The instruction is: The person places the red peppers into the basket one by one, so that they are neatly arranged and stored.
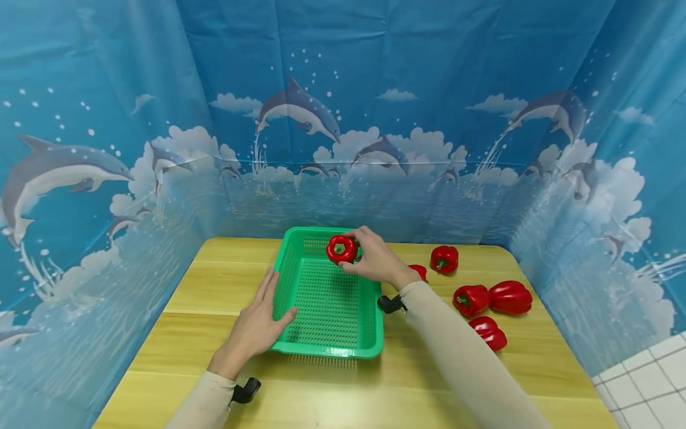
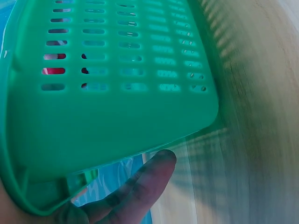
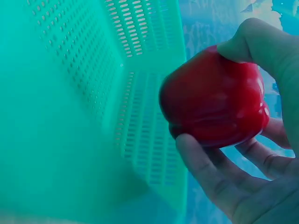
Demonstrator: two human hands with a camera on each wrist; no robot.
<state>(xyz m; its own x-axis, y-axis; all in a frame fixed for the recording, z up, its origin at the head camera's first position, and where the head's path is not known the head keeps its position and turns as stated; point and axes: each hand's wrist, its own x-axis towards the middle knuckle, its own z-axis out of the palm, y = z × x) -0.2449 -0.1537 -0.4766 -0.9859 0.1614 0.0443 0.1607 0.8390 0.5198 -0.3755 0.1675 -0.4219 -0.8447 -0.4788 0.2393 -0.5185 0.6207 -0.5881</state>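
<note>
My right hand holds a red bell pepper over the far right part of a green plastic basket. In the right wrist view, the thumb lies on one side of the glossy pepper and the fingers on the other. At the basket's left side, my left hand grips the rim, thumb over the inner side and fingers along the outside. The left wrist view shows fingers beside the slotted wall. Inside the basket, the perforated floor shows.
Right of the basket, red bell peppers lie on the wooden table: one at the back, a touching pair, one nearer partly behind the right sleeve, and one behind the right wrist. A dolphin-print curtain encloses the back and sides.
</note>
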